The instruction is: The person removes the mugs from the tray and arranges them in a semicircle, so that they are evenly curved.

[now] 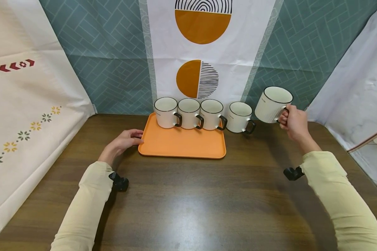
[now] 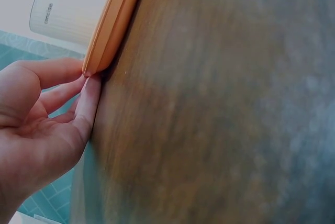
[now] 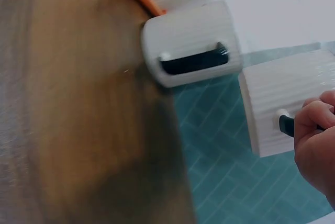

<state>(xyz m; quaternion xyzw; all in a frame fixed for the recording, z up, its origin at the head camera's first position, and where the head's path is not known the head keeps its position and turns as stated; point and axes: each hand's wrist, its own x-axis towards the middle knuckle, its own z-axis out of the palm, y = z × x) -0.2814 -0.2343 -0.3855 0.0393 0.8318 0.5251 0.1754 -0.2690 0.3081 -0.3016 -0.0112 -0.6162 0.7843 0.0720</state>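
Note:
My right hand (image 1: 296,122) grips a white ribbed mug (image 1: 271,104) by its dark handle, holding it raised above the table at the back right. In the right wrist view this mug (image 3: 277,98) is tilted, with the fingers curled round the handle. My left hand (image 1: 125,141) pinches the left rim of an orange tray (image 1: 182,148); the left wrist view has thumb and fingertips meeting at the tray's edge (image 2: 107,43). Three matching mugs (image 1: 189,115) stand in a row along the tray's back. Just right of the tray, another mug (image 1: 239,118) stands upright on the table.
The brown wooden table (image 1: 188,198) stretches toward me in front of the tray. A green patterned cloth (image 1: 113,69) with a white printed panel (image 1: 232,52) hangs behind it. Pale cloths (image 1: 25,104) hang on both sides.

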